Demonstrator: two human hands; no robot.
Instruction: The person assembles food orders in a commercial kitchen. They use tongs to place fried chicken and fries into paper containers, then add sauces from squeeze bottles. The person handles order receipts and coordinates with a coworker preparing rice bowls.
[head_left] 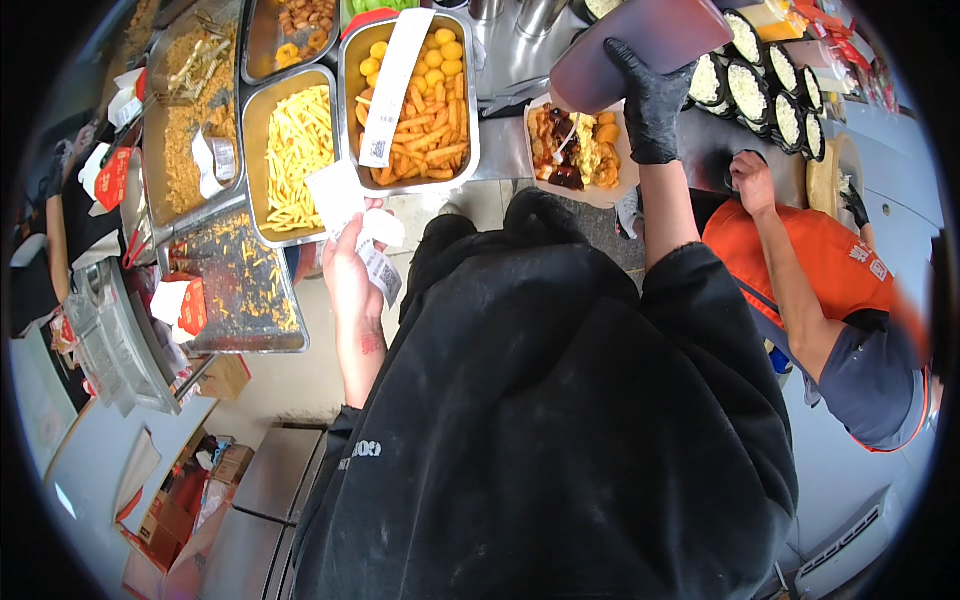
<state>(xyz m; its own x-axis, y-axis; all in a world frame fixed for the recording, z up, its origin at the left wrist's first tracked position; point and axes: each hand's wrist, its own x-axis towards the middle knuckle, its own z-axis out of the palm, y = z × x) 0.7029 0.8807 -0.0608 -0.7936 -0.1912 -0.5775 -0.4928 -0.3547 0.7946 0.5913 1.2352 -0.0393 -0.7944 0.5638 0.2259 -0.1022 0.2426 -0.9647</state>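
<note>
Left hand [352,268], bare, is being held closed around a bunch of white paper receipts [350,215] at about 9 o'clock of frame centre, just below the steel tray of fries [297,155]; how many slips are being gripped cannot be told, since they are overlapping and the fingers are mostly being hidden behind them. Right hand [651,100], in a black glove, is being pressed with fingers spread against a flat dark purple lid or tray [655,45] at 1 o'clock; whether it is being gripped or only steadied cannot be told, the thumb side being out of sight and the top edge being cut off by the frame. Just at 9 o'clock of that hand, a paper box of mixed fried food [578,148] is sitting on the steel counter, partly being covered by the lid. A long receipt [393,85] is lying over the pan of wedges and fried balls [425,100] at 11 o'clock. At 3 o'clock a co-worker in an orange top [820,260] is reaching a bare hand [752,180] toward the counter; what it is touching is being hidden. Round tubs of white shredded filling [765,90] are being bent by the rim at 2 o'clock.
</note>
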